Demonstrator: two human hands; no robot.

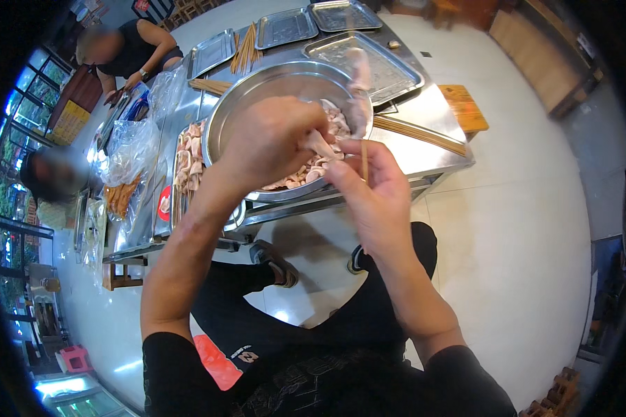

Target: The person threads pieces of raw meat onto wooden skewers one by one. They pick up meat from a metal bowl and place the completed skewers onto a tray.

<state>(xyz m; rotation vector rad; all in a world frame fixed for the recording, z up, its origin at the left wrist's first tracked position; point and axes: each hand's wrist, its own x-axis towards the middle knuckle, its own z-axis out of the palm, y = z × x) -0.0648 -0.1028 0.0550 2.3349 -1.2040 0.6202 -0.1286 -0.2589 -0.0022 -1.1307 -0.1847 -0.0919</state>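
Both my hands are over a wide round steel basin (292,194) holding pale raw meat pieces (313,169). My left hand (276,138) pinches one end of a pale strip of meat (321,145). At the strip's other end are the thumb and fingertips of my right hand (370,182), where a thin wooden skewer (364,161) also runs along the fingers. More meat, blurred, shows upright above my right hand (360,83), apparently on the skewer. Left of the basin, a tray holds skewered meat (189,161).
Metal trays (287,28) and loose skewers (246,49) lie on the steel table's far side; more skewers (420,134) lie right of the basin. Plastic bags (133,151) cover the left. Two people (141,47) are beyond. A wooden stool (461,108) stands right.
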